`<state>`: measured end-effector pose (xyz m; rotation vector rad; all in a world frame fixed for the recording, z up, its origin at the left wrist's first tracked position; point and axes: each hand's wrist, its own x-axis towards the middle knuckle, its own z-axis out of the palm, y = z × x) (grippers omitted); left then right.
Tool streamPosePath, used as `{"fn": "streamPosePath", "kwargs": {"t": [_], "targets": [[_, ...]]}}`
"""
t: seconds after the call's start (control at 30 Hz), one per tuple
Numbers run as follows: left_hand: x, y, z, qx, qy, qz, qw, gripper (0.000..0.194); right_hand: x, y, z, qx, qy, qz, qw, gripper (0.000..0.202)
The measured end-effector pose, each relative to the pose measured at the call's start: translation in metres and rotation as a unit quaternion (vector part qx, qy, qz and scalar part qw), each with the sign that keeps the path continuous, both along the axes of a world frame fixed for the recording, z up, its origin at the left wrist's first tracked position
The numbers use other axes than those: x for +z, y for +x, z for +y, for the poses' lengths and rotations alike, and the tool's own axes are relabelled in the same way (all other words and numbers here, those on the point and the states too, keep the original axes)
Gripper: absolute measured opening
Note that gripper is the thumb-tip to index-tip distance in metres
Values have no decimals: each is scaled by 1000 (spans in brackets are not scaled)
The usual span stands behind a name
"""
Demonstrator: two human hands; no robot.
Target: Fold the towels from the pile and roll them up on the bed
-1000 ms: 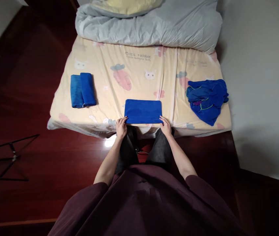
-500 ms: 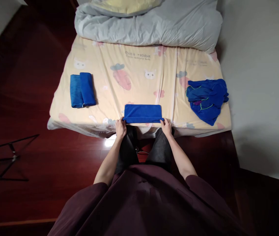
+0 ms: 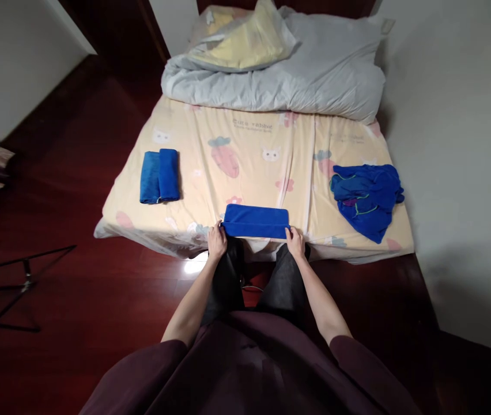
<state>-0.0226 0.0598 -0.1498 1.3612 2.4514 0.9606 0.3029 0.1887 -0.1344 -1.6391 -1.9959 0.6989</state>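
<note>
A blue towel, folded into a long flat rectangle, lies at the front edge of the bed, with a strip turned over along its near side. My left hand pinches the strip's left end. At the right end of the same strip, my right hand grips the corner between thumb and fingers. Farther left on the sheet sit two folded blue towels, side by side and touching. A crumpled pile of blue towels, some edged in green and with a bit of purple showing, lies on the right.
The bed has a yellow sheet printed with carrots and rabbits. A grey quilt and a yellow pillow are heaped at its far end. Black tripod legs stand on the dark red floor at left. A wall borders the right side.
The view has tilted up, so everything sits lower in the picture. Both hands still hold the towel's ends, and the turned-over strip looks slightly wider.
</note>
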Motion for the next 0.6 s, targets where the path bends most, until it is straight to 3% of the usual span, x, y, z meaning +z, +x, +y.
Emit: {"fn": "streamPosePath", "kwargs": {"t": [0.33,0.6], "targets": [[2,3,-4,5,1,16,1000,44,-9,2,-2,-16,47,35,998,52],[8,2,-5,-18,-24,46,998,45,-6,0,0,-32,43,44,998,48]]}}
